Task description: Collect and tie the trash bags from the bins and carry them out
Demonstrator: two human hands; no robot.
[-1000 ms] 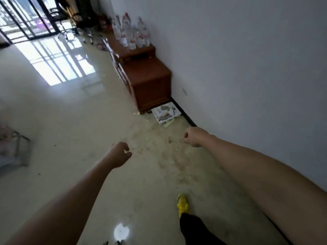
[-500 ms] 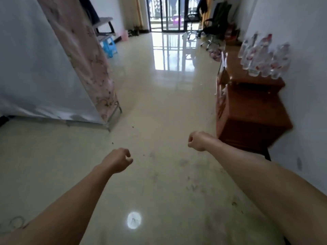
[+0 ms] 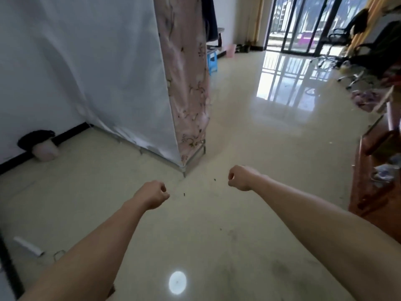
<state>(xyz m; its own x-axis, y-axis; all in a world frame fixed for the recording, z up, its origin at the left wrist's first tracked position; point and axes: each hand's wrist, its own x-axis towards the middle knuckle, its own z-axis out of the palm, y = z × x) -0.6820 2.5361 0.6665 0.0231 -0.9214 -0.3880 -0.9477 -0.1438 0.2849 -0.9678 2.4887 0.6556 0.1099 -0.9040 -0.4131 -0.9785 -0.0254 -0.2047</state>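
Nothing looks collected yet: your left hand [image 3: 153, 194] and right hand [image 3: 239, 178] are curled into empty fists. The black trash bag [image 3: 35, 137] sits in its pale bin [image 3: 45, 152] at about ten o'clock, against the wall, untouched.

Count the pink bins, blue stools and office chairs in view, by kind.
Pink bins: 2
Blue stools: 1
Office chairs: 2
Total: 5
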